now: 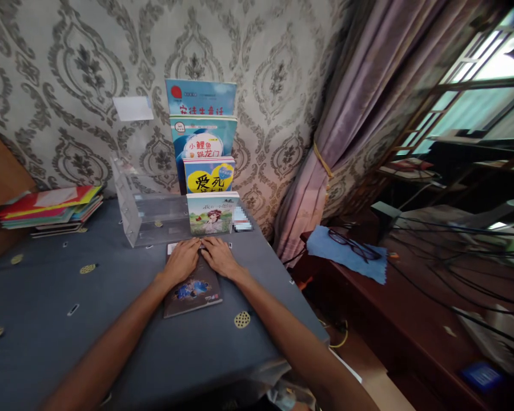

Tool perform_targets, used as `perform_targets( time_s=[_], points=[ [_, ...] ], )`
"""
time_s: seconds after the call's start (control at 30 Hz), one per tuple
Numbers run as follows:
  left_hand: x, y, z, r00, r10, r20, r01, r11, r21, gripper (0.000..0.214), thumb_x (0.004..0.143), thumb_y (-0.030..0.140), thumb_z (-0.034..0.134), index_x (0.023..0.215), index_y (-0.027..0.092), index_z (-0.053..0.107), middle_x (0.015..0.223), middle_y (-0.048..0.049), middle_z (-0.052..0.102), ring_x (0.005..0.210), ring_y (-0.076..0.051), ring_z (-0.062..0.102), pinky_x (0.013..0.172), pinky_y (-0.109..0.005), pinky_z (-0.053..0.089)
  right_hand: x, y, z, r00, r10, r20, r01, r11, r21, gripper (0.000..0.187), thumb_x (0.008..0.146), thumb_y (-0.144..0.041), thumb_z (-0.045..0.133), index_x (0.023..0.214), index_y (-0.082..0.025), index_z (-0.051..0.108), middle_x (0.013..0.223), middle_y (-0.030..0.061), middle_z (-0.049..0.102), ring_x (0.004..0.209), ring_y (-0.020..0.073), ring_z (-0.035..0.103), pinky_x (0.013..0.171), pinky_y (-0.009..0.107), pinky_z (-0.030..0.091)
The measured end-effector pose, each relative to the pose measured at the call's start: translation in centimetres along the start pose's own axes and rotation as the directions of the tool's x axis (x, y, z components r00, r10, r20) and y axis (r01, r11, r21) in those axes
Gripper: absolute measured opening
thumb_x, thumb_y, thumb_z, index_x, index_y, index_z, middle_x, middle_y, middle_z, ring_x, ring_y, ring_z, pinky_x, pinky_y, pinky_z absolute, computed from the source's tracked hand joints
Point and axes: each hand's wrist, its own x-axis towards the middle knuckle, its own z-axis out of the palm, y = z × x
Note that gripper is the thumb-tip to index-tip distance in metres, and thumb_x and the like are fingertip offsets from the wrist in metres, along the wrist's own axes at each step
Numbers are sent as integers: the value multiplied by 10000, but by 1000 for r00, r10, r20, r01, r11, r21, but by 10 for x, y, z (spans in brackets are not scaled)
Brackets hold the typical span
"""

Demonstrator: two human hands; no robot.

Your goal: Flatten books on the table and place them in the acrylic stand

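A thin dark-covered book (pixel 192 291) lies flat on the grey-blue tablecloth (pixel 111 319). My left hand (pixel 183 260) and my right hand (pixel 218 256) both rest on its far end, fingers stretched flat and side by side. Just beyond them stands a clear acrylic tiered rack (pixel 148 220) against the wall. Several children's books stand in its right half, the lowest one (pixel 209 214) directly ahead of my fingertips.
A stack of colourful books (pixel 51 208) lies at the far left of the table. To the right, past the table's edge, are a purple curtain (pixel 329 142) and a dark wooden bench with glasses on a blue cloth (pixel 346 251) and several cables.
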Motion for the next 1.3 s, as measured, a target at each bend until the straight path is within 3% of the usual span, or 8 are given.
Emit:
perform_targets(
  time_s=[0.2,0.43,0.97,1.3],
  points=[
    [0,5,-5,999,-44,-2,44,999,21,419,900,96,424,1263,135,627,1333,-144,646,1259,-241,589,1108,-417,436,0,1,1,1000,-18,1,18,999,-32,425,1030,-340,417,1428,-230,515,1408,98,550,1229,253,506,1031,409,410],
    [-3,10,-18,993,-114,27,112,990,81,373,900,87,429,1186,139,663,1300,-136,664,1214,-246,615,1076,-390,465,0,0,0,1000,-9,15,9,999,-47,434,1023,-333,431,1413,-165,522,1426,117,537,1239,276,497,1030,426,410],
    [-33,-19,-39,967,-255,14,252,962,105,396,908,112,401,1191,166,672,1309,-126,662,1214,-260,614,1021,-417,512,-1,1,1,1000,-11,15,11,1000,-15,439,1028,-333,401,1425,-180,513,1482,111,509,1295,266,481,1073,441,380],
    [-38,-19,-34,957,-288,-28,290,954,79,409,890,113,428,1200,190,684,1318,-115,664,1216,-267,625,1041,-423,503,2,4,5,999,-46,-1,46,999,-11,444,1015,-285,432,1432,-156,510,1503,150,493,1411,241,413,1136,440,336]
  ],
)
